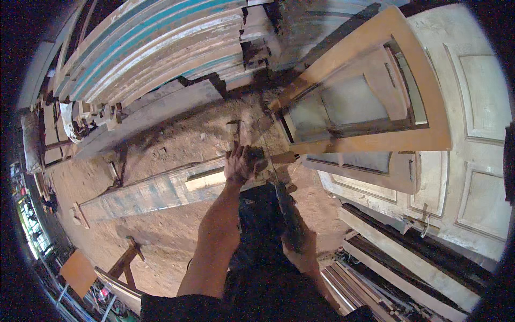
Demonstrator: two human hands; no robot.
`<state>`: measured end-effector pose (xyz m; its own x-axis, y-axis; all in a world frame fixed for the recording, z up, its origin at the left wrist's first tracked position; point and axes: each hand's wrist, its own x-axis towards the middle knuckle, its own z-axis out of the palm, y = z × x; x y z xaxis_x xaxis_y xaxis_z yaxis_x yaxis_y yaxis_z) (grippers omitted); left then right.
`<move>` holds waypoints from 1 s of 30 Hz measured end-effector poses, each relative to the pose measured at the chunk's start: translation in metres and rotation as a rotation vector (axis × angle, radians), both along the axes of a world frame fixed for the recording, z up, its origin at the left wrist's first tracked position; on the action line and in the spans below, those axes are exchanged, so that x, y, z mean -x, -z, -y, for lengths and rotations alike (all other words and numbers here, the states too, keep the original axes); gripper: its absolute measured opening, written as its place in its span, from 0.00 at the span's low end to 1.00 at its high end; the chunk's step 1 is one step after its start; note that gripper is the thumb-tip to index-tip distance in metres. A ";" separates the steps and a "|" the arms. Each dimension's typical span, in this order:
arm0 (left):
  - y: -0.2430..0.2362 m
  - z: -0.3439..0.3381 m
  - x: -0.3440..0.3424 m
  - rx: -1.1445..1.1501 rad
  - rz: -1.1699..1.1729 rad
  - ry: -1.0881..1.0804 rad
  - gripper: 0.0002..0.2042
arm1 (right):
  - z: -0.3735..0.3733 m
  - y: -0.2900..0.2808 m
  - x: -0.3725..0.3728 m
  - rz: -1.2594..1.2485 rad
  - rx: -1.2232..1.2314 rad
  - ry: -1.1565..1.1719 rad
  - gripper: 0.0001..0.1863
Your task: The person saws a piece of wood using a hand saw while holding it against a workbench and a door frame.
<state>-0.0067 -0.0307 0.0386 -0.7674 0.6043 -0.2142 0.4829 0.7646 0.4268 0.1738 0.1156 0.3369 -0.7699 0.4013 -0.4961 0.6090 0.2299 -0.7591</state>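
Observation:
A long pale wooden piece (206, 180) lies across a scuffed, paint-stained plank (145, 193) in the middle. My left hand (241, 165) is closed over this piece, fingers bent at its far edge. Just beyond those fingers, a narrow tool with a short crosspiece (235, 129) sticks out; its exact kind is unclear. My right hand (299, 244), lower and to the right, is closed around the near end of a long dark tool (289, 212). Its thin far part crosses the wood beside my left hand, like a handsaw seen edge-on. Shadow hides the right fingers in part.
Stacked boards (161, 48) fill the far left. A brown framed door panel (370, 145) leans at the right against pale panelled doors (477, 107). Long timbers (407, 257) and thin strips (354, 290) lie near right. A wooden trestle (126, 257) stands near left on the dirt floor.

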 end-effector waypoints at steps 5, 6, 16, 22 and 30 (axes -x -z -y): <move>-0.036 -0.017 0.007 0.021 0.130 -0.051 0.36 | 0.001 -0.004 -0.021 -0.098 0.064 0.065 0.36; -0.039 -0.016 0.009 0.027 0.127 -0.063 0.36 | 0.002 0.006 -0.010 -0.170 0.053 0.053 0.36; -0.024 -0.013 0.005 0.096 0.037 -0.042 0.30 | 0.004 -0.021 -0.011 0.059 -0.022 0.027 0.36; -0.027 -0.011 0.001 -0.061 -0.066 -0.050 0.34 | -0.002 0.046 0.008 -0.185 -0.036 0.027 0.38; -0.017 -0.011 0.007 0.038 0.104 -0.041 0.36 | 0.003 -0.028 -0.013 0.082 -0.109 -0.043 0.33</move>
